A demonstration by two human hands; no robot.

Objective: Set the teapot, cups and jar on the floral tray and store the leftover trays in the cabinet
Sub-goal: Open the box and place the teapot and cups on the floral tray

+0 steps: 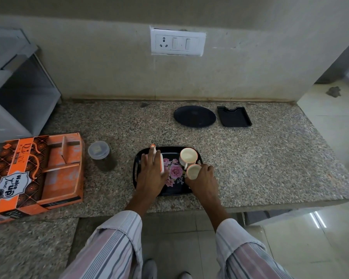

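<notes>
Head view: the floral tray [137, 166] lies on the granite counter [270, 158], long axis left to right. The teapot [158, 158] stands on its left part, spout toward the wall, mostly hidden under the left hand [151, 172], whose fingers lie over it. 2 cups sit on the right part: the far cup [188, 155] upright, the near cup [193, 171] gripped by the right hand [203, 179]. The jar [101, 156] stands left of the tray.

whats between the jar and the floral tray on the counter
Nothing: in the head view only bare speckled counter separates the lidded jar from the floral tray. The left hand rests on the teapot, already on the tray.
</notes>
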